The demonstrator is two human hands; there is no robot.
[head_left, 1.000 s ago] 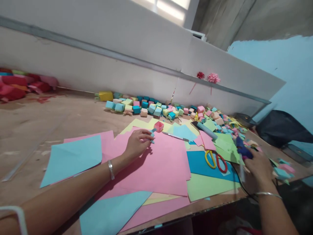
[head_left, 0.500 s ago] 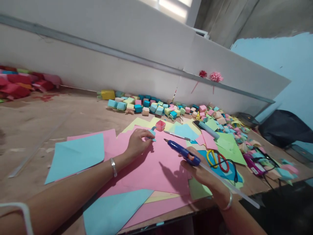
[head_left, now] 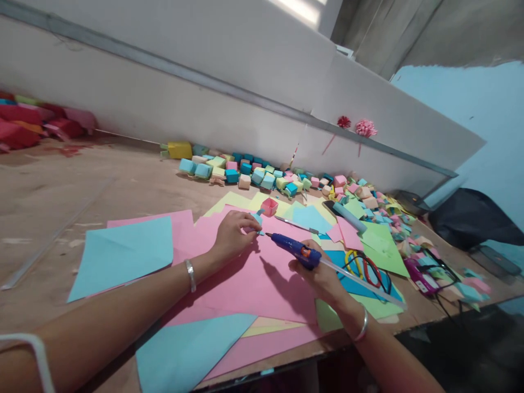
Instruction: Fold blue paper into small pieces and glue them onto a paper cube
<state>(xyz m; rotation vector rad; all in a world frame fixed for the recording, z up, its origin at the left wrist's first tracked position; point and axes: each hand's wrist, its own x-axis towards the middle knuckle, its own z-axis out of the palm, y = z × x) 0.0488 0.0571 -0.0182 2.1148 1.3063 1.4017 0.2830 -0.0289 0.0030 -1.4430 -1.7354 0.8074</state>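
My right hand (head_left: 313, 273) is wrapped round a blue glue gun (head_left: 292, 248), and a long clear glue stick (head_left: 364, 284) juts from its back end. The nozzle points left, close to the fingers of my left hand (head_left: 235, 234). Those fingers pinch a small light blue paper piece (head_left: 257, 219), whose exact shape is partly hidden. Beneath both hands lies a large pink paper sheet (head_left: 245, 295). Just beyond the pinched piece sits a small open pink paper box (head_left: 269, 206).
Light blue sheets (head_left: 123, 251) lie at the left. Rows of small paper cubes (head_left: 245, 174) line the wall. A pen (head_left: 297, 224), scissors (head_left: 370, 270) with red and yellow handles, and a magenta device (head_left: 421, 277) with a black cable lie to the right.
My right hand has brought the glue gun leftward, so its nozzle is now nearer the blue paper piece. My left hand keeps its pinch almost in place. The view has shifted slightly.
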